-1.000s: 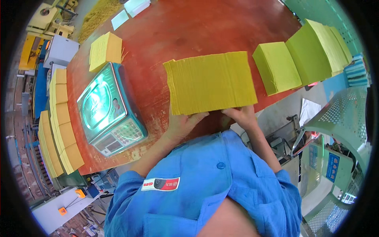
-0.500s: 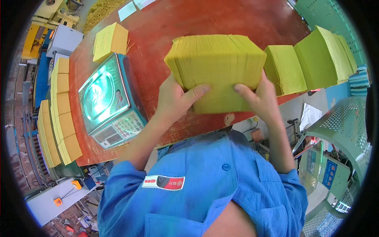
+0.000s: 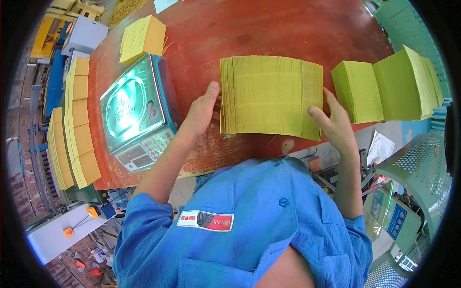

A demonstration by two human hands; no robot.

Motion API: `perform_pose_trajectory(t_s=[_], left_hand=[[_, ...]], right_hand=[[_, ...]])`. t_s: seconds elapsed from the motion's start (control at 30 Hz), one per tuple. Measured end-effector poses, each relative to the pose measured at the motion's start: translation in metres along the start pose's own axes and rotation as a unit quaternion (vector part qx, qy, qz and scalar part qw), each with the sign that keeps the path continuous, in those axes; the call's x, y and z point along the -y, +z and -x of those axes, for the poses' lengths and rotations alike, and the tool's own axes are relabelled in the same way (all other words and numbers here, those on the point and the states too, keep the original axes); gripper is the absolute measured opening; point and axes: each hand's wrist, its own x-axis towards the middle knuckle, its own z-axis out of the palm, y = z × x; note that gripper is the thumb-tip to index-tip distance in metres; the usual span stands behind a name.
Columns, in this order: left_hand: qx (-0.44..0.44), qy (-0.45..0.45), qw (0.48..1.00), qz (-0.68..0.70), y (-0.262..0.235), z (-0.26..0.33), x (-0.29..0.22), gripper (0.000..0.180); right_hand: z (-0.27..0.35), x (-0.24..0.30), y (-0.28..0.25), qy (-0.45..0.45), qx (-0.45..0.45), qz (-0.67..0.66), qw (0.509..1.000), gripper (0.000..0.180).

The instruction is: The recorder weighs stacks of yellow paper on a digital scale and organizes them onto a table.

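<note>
A thick stack of yellow-green paper sheets [image 3: 271,96] stands on edge on the red-brown table [image 3: 269,33], right in front of me. My left hand [image 3: 201,110] presses flat against the stack's left side. My right hand [image 3: 333,120] presses against its right side, fingers up along the edge. Both hands squeeze the stack between them.
A digital weighing scale [image 3: 137,113] sits left of the stack. A small yellow stack [image 3: 141,38] lies behind it. More yellow-green stacks [image 3: 389,89] rest at the right, and a row of stacks [image 3: 77,120] lines the left edge. A perforated green chair [image 3: 422,168] is at right.
The stack was lifted off the table half a second ago; now it is set back down on edge, with my hands moved from beneath it to its two sides.
</note>
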Motion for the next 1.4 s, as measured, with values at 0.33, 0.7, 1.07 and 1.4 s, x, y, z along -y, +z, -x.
perform_pose_trajectory(t_s=[0.33, 0.7, 1.07, 1.4], left_hand=[[-0.045, 0.066, 0.997, 0.021, 0.03, -0.024, 0.006, 0.074], [-0.001, 0.014, 0.999, 0.041, 0.029, 0.005, 0.006, 0.07], [-0.111, 0.234, 0.966, 0.028, 0.031, -0.042, 0.045, 0.049], [-0.082, 0.378, 0.917, -0.097, 0.13, 0.031, -0.133, 0.049]], right_hand=[[-0.012, 0.0, 0.018, 0.035, 0.101, -0.122, 0.987, 0.053], [-0.004, -0.008, 0.011, 0.043, 0.072, -0.113, 0.99, 0.06], [0.019, -0.028, 0.03, -0.059, -0.005, -0.186, 0.981, 0.077], [0.033, -0.047, 0.026, -0.02, 0.056, -0.733, 0.678, 0.062]])
